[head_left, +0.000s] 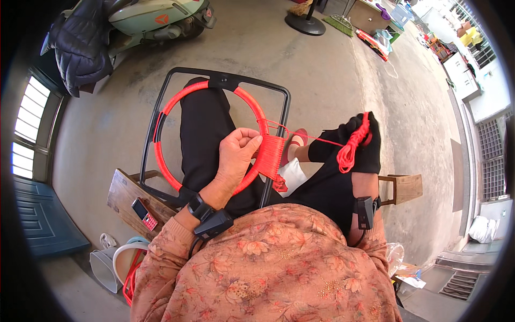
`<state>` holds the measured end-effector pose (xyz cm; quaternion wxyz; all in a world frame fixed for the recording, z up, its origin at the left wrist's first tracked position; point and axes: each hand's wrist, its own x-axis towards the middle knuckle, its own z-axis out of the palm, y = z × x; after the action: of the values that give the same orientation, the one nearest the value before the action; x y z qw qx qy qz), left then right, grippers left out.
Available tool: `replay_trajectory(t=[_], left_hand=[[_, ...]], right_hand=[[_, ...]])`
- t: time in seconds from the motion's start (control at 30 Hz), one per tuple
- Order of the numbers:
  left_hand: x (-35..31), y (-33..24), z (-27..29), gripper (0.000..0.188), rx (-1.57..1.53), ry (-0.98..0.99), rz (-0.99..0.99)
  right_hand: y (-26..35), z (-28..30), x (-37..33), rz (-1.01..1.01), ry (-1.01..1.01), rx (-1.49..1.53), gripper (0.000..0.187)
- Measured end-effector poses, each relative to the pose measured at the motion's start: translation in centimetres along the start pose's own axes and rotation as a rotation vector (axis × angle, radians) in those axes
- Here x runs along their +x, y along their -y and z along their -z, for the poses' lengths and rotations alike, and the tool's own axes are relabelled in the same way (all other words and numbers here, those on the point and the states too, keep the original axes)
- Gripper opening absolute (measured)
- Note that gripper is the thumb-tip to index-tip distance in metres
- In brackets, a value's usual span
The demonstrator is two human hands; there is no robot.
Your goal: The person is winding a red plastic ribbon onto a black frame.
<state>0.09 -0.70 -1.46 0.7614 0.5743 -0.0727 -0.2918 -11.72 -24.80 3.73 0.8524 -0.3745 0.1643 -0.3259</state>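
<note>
A round ring [167,170] wound with red cord sits inside a black metal frame [287,110] over my lap. Between the ring's right side and the frame bar, red cord forms a dense wrapped band [273,153]. My left hand [233,153] is bare; its thumb and fingers pinch the ring at the band's left edge, the fingertips partly hidden. A red strand [316,138] runs taut from the band's upper end to my right hand [369,142]. That hand wears a black glove and closes on a looped bundle of red cord [351,150].
A wooden stool [124,196] at left bears a red keypad phone [144,213]. Below it stand a pale bucket [103,265] and red cord. A scooter [155,19] with a dark jacket [80,51] is at far left. A broom [339,24] lies far ahead.
</note>
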Motion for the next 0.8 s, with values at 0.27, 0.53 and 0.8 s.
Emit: replay_trajectory(t=[0.27, 0.53, 0.8], left_hand=[[-0.3, 0.0, -0.3, 0.010, 0.059, -0.039, -0.051], [-0.7, -0.2, -0.5, 0.009, 0.069, -0.047, -0.064], [0.6, 0.4, 0.4, 0.004, 0.172, 0.043, -0.092]], right_hand=[[-7.8, -2.4, -1.1, -0.541, 0.312, -0.568, 0.024], [-8.5, -2.8, -1.7, -0.544, 0.292, -0.652, 0.025], [-8.7, -2.8, -1.7, -0.505, 0.319, -0.673, 0.024]])
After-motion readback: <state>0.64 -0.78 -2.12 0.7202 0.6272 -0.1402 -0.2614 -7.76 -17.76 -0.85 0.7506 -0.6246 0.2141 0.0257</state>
